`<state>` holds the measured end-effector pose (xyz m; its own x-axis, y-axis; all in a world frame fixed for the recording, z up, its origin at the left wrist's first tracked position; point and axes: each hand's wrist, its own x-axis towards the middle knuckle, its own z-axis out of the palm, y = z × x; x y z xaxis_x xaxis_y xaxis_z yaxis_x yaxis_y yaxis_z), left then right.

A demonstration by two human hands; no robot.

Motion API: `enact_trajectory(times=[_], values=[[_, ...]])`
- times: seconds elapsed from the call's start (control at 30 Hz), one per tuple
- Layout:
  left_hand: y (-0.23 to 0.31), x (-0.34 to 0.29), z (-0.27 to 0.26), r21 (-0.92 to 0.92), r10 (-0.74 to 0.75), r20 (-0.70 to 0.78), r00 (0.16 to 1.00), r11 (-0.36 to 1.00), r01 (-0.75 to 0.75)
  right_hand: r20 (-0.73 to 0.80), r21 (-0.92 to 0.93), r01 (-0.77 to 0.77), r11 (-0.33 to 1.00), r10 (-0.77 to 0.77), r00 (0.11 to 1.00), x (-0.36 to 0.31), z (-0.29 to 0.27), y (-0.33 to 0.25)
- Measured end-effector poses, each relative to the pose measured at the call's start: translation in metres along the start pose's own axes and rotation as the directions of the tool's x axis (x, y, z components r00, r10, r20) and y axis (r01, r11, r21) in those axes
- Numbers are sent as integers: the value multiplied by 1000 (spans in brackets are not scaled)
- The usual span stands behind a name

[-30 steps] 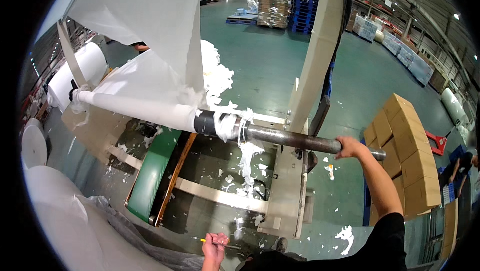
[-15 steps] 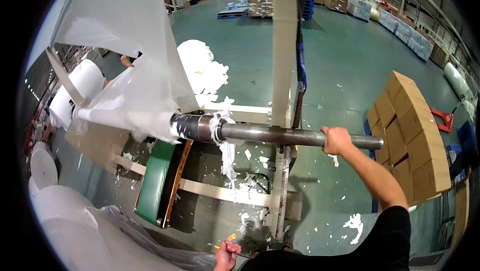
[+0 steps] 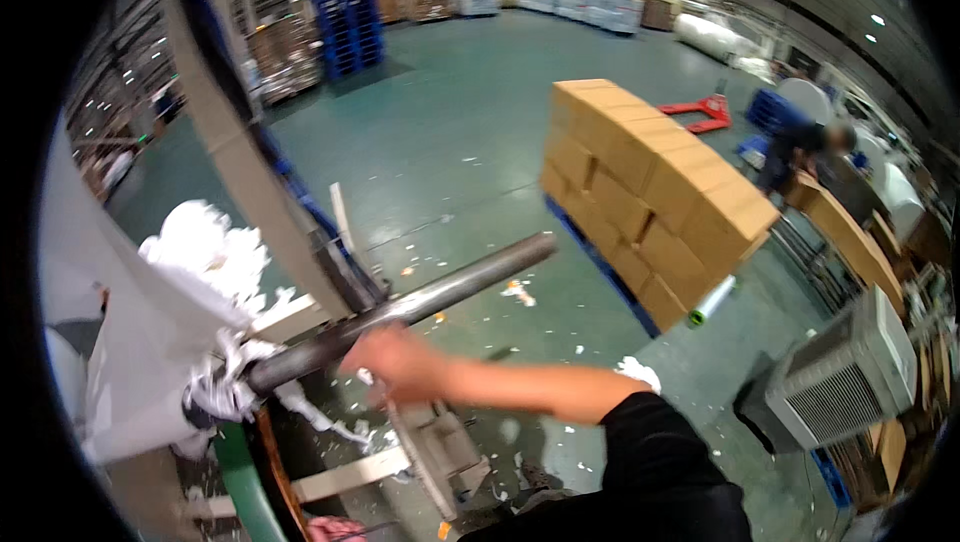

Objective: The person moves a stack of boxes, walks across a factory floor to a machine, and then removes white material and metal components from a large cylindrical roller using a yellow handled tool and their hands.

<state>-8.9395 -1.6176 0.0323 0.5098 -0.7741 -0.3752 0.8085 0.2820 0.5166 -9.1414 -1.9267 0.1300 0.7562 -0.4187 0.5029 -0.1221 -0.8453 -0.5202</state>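
Observation:
A long steel shaft slants across the machine frame, its bare end pointing far right. My right hand is at the near side of the shaft, overlapping it. Motion smears its fingers, so whether they grip the shaft cannot be told. White paper or film covers the shaft's left part, with torn white strips bunched round it. My left hand shows only partly at the bottom edge, its fingers closed. A thin dark line runs out beside it; what it holds is unclear.
A beige upright post rises beyond the shaft. Brown cartons stand stacked on a blue pallet at the right, with a red pallet jack behind. A grey air cooler is at the near right. Another person bends at the far right.
The view has swung to the right. My right hand has gone from near the shaft's free end to a place closer to the frame. My left hand is now mostly out of the picture.

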Motion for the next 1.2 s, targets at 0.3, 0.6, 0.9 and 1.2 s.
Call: enact_trajectory(times=[0.3,0.6,0.9,1.2], values=[[-30,18,111,398,38,315,948,902,-168,-109,68,114,991,-106,988,-33,111,-105],[-27,5,50,472,-83,329,941,877,-88,268,434,-420,797,332,905,-5,83,-118],[-35,-21,-76,583,-238,75,968,798,151,-29,296,-52,954,64,998,70,122,-69],[-48,-37,-118,491,-67,-78,995,866,97,146,203,-365,909,340,929,128,126,-52]])
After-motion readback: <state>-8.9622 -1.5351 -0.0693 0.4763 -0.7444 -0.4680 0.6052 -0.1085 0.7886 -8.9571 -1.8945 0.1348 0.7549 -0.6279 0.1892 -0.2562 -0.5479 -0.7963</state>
